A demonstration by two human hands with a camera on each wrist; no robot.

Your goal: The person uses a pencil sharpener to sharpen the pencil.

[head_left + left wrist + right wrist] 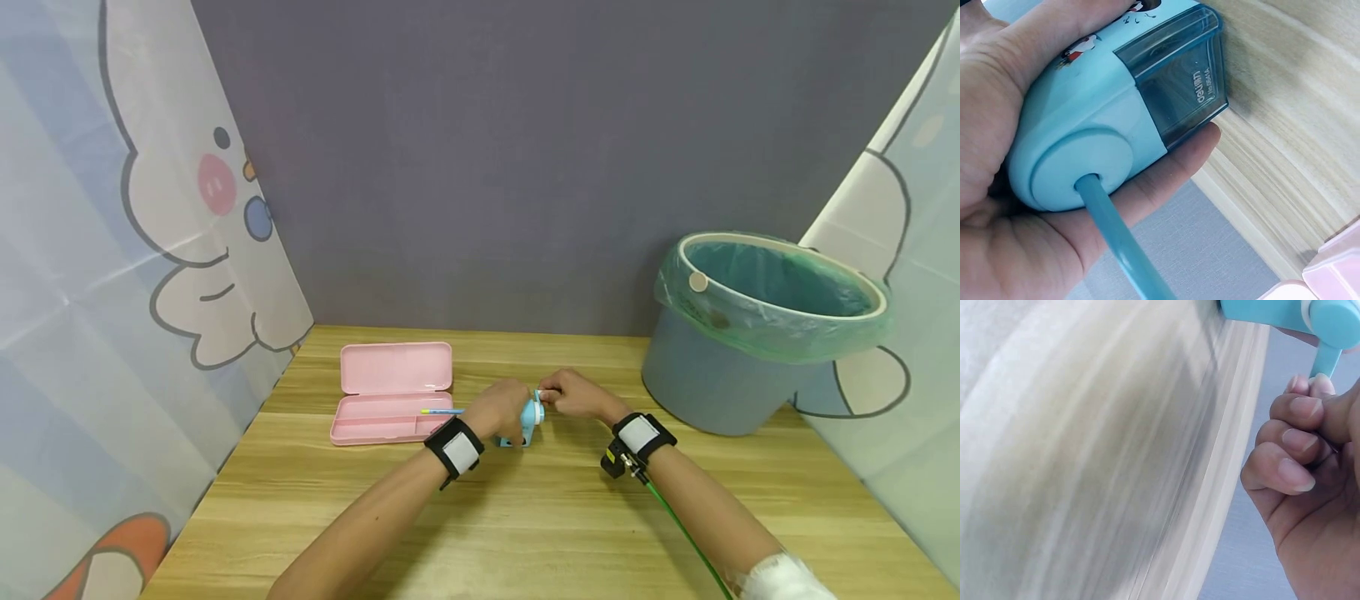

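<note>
A light blue crank pencil sharpener point(1094, 109) with a dark see-through shavings drawer point(1182, 78) is gripped by my left hand point(497, 408). In the left wrist view, its thumb lies along one side and a finger along the other. A blue pencil point(1124, 240) sticks into the sharpener's round hole; its yellow-tipped far end shows over the pencil case in the head view. My right hand point(577, 394) pinches the end of the light blue crank handle point(1325, 360) between thumb and index finger, the other fingers curled in. The pencil's tip is hidden inside the sharpener.
A pink pencil case point(367, 408) lies with its lid raised, left of the hands. On the right stands a grey-blue bin point(705, 375) lined with a green bag. A grey wall rises behind the wooden table point(525, 533). From my right wrist trails a green cable point(682, 529).
</note>
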